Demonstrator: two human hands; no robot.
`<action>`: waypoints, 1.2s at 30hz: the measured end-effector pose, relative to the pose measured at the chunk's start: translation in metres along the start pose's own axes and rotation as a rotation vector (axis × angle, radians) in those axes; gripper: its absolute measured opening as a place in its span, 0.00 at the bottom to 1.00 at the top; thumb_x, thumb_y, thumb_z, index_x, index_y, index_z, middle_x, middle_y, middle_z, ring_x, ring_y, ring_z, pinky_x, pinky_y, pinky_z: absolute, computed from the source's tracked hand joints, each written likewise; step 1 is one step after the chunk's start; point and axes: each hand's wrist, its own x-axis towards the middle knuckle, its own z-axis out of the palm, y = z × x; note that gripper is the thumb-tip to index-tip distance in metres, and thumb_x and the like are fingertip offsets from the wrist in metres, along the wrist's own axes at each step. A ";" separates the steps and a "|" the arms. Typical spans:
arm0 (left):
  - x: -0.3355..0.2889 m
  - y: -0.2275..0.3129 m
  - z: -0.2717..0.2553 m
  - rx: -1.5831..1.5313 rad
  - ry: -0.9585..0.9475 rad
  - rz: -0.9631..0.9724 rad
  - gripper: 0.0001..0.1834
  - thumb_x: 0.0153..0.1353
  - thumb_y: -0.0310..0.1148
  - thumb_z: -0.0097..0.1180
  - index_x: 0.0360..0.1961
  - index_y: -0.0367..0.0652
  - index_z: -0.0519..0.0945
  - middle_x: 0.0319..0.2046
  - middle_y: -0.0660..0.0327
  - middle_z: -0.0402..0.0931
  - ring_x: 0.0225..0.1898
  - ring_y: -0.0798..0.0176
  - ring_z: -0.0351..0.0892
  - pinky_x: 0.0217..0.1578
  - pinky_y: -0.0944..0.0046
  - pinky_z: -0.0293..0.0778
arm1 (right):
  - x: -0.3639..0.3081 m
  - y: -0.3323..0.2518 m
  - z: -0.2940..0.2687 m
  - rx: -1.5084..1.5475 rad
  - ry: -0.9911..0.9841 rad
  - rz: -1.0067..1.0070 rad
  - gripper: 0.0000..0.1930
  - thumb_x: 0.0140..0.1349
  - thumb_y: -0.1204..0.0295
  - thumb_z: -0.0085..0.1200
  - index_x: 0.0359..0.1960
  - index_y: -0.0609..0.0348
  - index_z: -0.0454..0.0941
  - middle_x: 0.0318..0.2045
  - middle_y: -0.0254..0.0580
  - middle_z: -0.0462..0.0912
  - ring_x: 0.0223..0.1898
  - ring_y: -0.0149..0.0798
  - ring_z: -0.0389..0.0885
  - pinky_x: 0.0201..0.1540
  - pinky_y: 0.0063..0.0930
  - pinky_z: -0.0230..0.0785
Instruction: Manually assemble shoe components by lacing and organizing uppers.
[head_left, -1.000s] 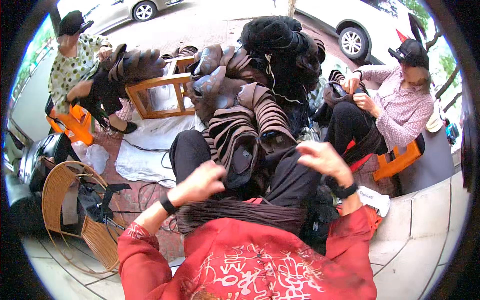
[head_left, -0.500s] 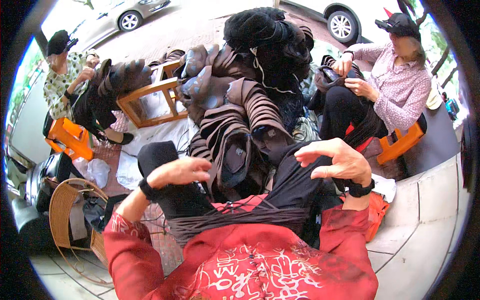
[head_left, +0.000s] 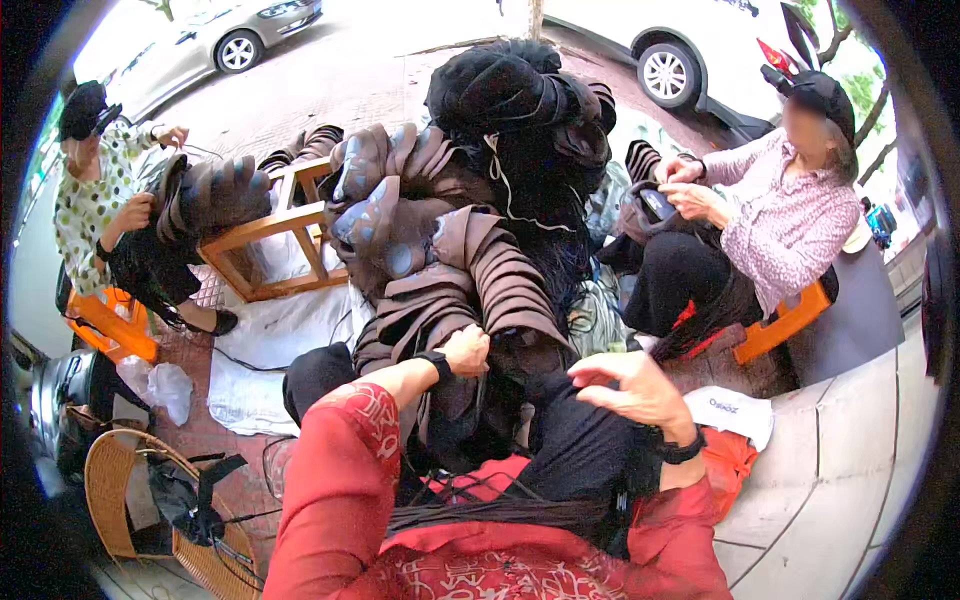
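Nested stacks of brown, curved fabric pieces that look like shoe uppers point(head_left: 430, 300) fill the middle in front of me. My left hand point(head_left: 466, 351) reaches forward onto the near part of this heap, its fingers curled on the edge of one piece; the fingertips are partly hidden. Over my right thigh hovers my right hand point(head_left: 630, 388), thumb and fingers apart, holding nothing. Dark cords point(head_left: 490, 513) lie in a bundle across my lap. A dark bundle with a pale string point(head_left: 505, 110) rises behind the stacks.
A seated co-worker point(head_left: 100, 200) at left and another point(head_left: 775, 200) at right handle similar brown pieces. A wooden frame stool point(head_left: 265, 240) lies left of the heap. Near me are a wicker chair point(head_left: 110, 490) and an orange bag point(head_left: 730, 468). Cars point(head_left: 690, 50) stand behind.
My left hand has moved forward and right onto the brown stack, its fingers now curled. My right hand has shifted slightly down and left, staying open. The view has shifted.
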 end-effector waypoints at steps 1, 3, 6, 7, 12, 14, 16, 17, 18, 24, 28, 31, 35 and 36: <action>0.004 -0.002 0.001 0.003 0.013 0.012 0.25 0.43 0.46 0.59 0.34 0.34 0.72 0.35 0.51 0.69 0.43 0.50 0.67 0.38 0.53 0.69 | 0.009 0.011 0.005 -0.062 -0.032 -0.031 0.14 0.50 0.70 0.56 0.38 0.63 0.73 0.27 0.44 0.78 0.30 0.32 0.77 0.33 0.24 0.69; 0.006 -0.008 0.004 -0.017 0.041 -0.062 0.25 0.42 0.49 0.60 0.35 0.40 0.74 0.36 0.53 0.68 0.43 0.52 0.67 0.40 0.52 0.66 | 0.029 0.026 0.001 -0.082 -0.159 -0.055 0.15 0.51 0.68 0.56 0.39 0.62 0.73 0.28 0.44 0.78 0.30 0.31 0.77 0.35 0.24 0.69; 0.010 0.004 -0.008 -0.040 0.090 -0.164 0.23 0.41 0.50 0.60 0.35 0.47 0.76 0.38 0.55 0.66 0.43 0.53 0.66 0.42 0.51 0.61 | 0.051 0.063 -0.006 0.194 -0.214 0.073 0.15 0.52 0.68 0.55 0.40 0.61 0.73 0.30 0.41 0.79 0.31 0.31 0.77 0.35 0.24 0.69; 0.008 0.000 0.001 -0.029 0.156 -0.216 0.22 0.40 0.48 0.61 0.35 0.47 0.77 0.37 0.55 0.66 0.43 0.54 0.65 0.41 0.53 0.60 | 0.063 0.072 -0.006 0.110 -0.202 0.115 0.15 0.52 0.69 0.54 0.40 0.62 0.73 0.30 0.41 0.79 0.32 0.31 0.76 0.37 0.23 0.68; 0.020 0.008 0.020 -0.036 0.275 -0.170 0.18 0.37 0.41 0.62 0.31 0.47 0.77 0.34 0.58 0.67 0.42 0.52 0.64 0.42 0.54 0.60 | 0.090 0.131 -0.019 -0.259 -0.347 0.254 0.29 0.47 0.59 0.60 0.48 0.63 0.67 0.31 0.43 0.77 0.27 0.32 0.74 0.32 0.23 0.68; 0.016 0.003 0.024 -0.164 0.357 -0.217 0.14 0.36 0.39 0.61 0.27 0.46 0.78 0.33 0.59 0.69 0.41 0.53 0.65 0.42 0.54 0.60 | 0.101 0.132 -0.019 -0.137 -0.531 0.408 0.33 0.46 0.56 0.60 0.51 0.62 0.65 0.34 0.42 0.77 0.30 0.32 0.74 0.31 0.24 0.68; 0.011 0.003 0.031 -0.200 0.396 -0.244 0.11 0.38 0.39 0.58 0.24 0.46 0.80 0.33 0.57 0.71 0.40 0.54 0.66 0.42 0.55 0.60 | 0.104 0.129 -0.022 -0.077 -0.573 0.365 0.31 0.47 0.58 0.58 0.50 0.62 0.66 0.35 0.44 0.78 0.30 0.31 0.75 0.28 0.23 0.70; 0.008 0.001 0.034 -0.228 0.399 -0.249 0.11 0.37 0.38 0.58 0.22 0.45 0.80 0.32 0.57 0.71 0.40 0.54 0.66 0.41 0.55 0.60 | 0.104 0.126 -0.026 -0.011 -0.567 0.363 0.29 0.48 0.58 0.58 0.50 0.62 0.66 0.35 0.43 0.78 0.30 0.31 0.75 0.28 0.23 0.69; 0.006 -0.001 0.037 -0.257 0.400 -0.255 0.10 0.37 0.38 0.57 0.21 0.45 0.80 0.32 0.57 0.71 0.39 0.54 0.67 0.40 0.55 0.61 | 0.105 0.123 -0.029 0.057 -0.562 0.362 0.28 0.49 0.59 0.57 0.50 0.62 0.66 0.36 0.42 0.78 0.31 0.30 0.75 0.29 0.22 0.69; 0.016 0.010 0.007 -0.174 0.205 -0.388 0.11 0.40 0.39 0.53 0.22 0.43 0.79 0.32 0.57 0.69 0.41 0.53 0.65 0.41 0.55 0.60 | 0.082 0.124 -0.065 0.397 -0.291 0.351 0.18 0.54 0.66 0.53 0.45 0.60 0.69 0.33 0.37 0.77 0.31 0.28 0.75 0.31 0.21 0.69; -0.012 -0.075 -0.017 -0.458 0.111 -0.573 0.15 0.46 0.37 0.52 0.26 0.33 0.77 0.25 0.49 0.76 0.23 0.54 0.76 0.25 0.62 0.73 | 0.094 0.112 -0.057 0.459 -0.262 0.203 0.18 0.54 0.64 0.52 0.44 0.61 0.69 0.33 0.36 0.77 0.31 0.28 0.76 0.32 0.20 0.69; -0.026 -0.033 -0.128 -0.928 0.274 -0.549 0.14 0.46 0.37 0.55 0.22 0.34 0.75 0.19 0.64 0.70 0.21 0.71 0.65 0.24 0.67 0.63 | 0.072 0.114 -0.069 0.464 -0.181 0.328 0.20 0.54 0.63 0.52 0.45 0.63 0.69 0.35 0.39 0.77 0.34 0.31 0.77 0.34 0.22 0.70; -0.102 -0.026 -0.225 -1.131 0.161 -0.637 0.15 0.56 0.42 0.51 0.29 0.40 0.75 0.27 0.67 0.72 0.28 0.76 0.68 0.30 0.73 0.64 | 0.074 0.110 -0.073 0.442 -0.183 0.255 0.19 0.56 0.62 0.50 0.46 0.61 0.69 0.36 0.40 0.77 0.35 0.30 0.77 0.35 0.21 0.71; -0.126 -0.033 -0.236 -1.002 0.190 -0.645 0.15 0.57 0.42 0.49 0.30 0.40 0.75 0.25 0.68 0.70 0.27 0.77 0.67 0.29 0.74 0.64 | 0.080 0.109 -0.071 0.440 -0.198 0.276 0.20 0.56 0.62 0.50 0.46 0.61 0.69 0.35 0.40 0.77 0.34 0.29 0.77 0.34 0.20 0.71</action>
